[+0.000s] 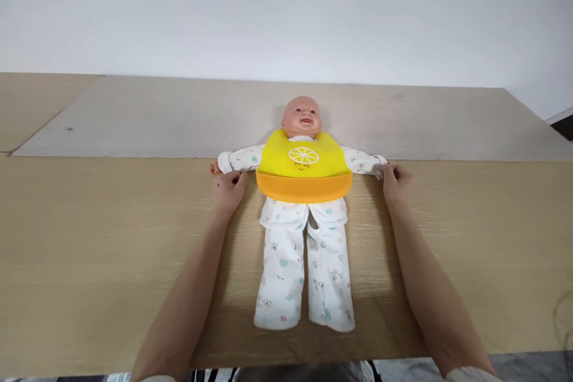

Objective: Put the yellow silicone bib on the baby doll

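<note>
A baby doll (pixel 302 116) lies on its back on the table, head away from me and arms stretched out to both sides. It wears a white patterned outfit (pixel 282 268) and a yellow bib (pixel 304 155) with a citrus-slice print and an orange catch pocket (pixel 304 187). My left hand (pixel 230 192) is closed at the lower edge of the sleeve (pixel 246 158) on the left, fingers pinching its cloth. On the other side, my right hand (pixel 396 182) pinches the cuff of the right-side sleeve (pixel 364 162). That hand hides the doll's hand there.
The wooden table (pixel 111 250) has a greyer board (pixel 170 113) along its back, against a white wall (pixel 286 12). The table's front edge runs close to my body. A dark object (pixel 564 127) shows at the far right.
</note>
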`<state>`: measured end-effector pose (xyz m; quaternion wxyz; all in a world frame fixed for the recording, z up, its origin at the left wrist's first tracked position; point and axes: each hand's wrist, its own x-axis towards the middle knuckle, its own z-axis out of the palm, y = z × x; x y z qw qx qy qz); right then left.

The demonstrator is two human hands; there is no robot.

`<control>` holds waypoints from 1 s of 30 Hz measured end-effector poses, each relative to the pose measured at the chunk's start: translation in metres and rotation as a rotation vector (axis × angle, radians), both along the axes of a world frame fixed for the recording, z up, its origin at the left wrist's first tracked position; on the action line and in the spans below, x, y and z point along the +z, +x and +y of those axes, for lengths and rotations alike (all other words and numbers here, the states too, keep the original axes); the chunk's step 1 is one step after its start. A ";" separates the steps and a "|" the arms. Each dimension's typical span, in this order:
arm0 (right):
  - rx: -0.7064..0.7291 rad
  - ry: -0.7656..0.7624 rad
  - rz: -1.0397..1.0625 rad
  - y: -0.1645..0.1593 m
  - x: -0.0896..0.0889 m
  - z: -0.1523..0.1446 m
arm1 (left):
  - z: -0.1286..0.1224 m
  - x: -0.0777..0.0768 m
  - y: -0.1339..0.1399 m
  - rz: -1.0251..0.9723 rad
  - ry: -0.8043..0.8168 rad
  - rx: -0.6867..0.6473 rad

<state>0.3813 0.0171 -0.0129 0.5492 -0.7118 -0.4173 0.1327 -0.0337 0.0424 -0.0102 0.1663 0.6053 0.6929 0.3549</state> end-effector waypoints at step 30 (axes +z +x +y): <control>0.079 -0.020 0.001 0.000 -0.005 0.000 | -0.003 0.005 0.004 0.209 -0.164 0.017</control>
